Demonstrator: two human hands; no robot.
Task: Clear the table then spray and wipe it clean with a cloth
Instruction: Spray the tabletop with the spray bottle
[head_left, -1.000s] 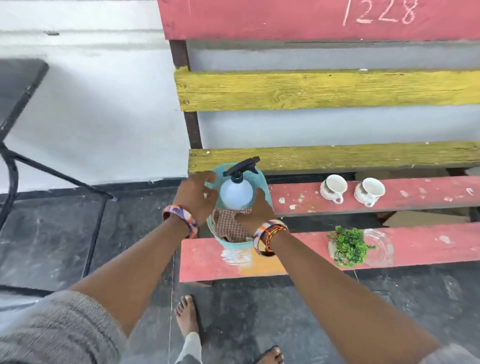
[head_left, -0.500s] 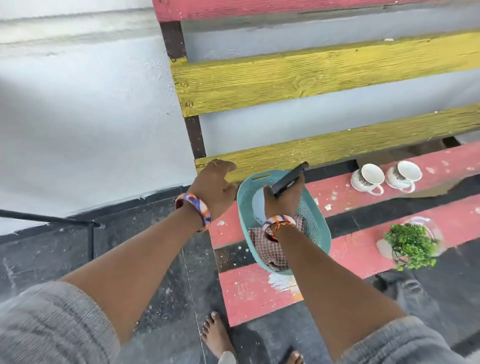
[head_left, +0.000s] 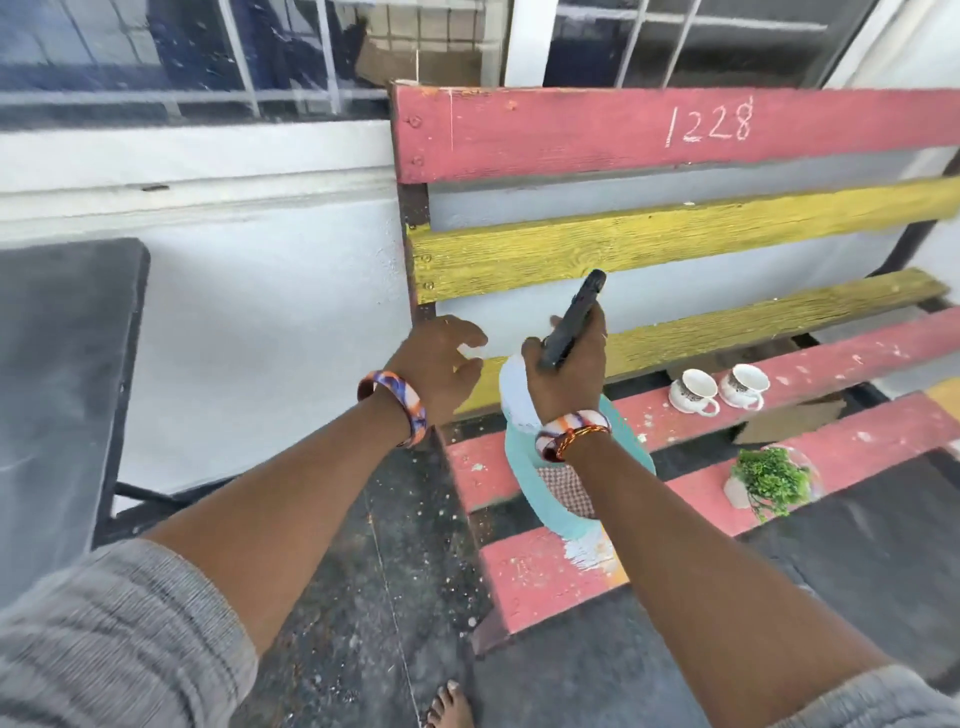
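Observation:
My right hand (head_left: 569, 364) grips the neck of a white spray bottle (head_left: 514, 395) with a black trigger head, held up above a teal plastic basket (head_left: 556, 512) on the red bench seat. A checked brown cloth (head_left: 569, 491) lies inside the basket. My left hand (head_left: 439, 364) hovers beside the bottle, fingers loosely spread, holding nothing. A dark table top (head_left: 62, 374) shows at the far left.
Two white patterned cups (head_left: 693, 389) stand on the rear red slat of the bench (head_left: 545, 577). A small green plant (head_left: 771, 480) sits on a clear glass dish on the front slat. The bench back has yellow and red slats. My bare foot is on the dark floor below.
My right hand has lifted the spray bottle up out of the basket. My left hand has let go of the basket rim and moved clear. The view has tilted up toward the window.

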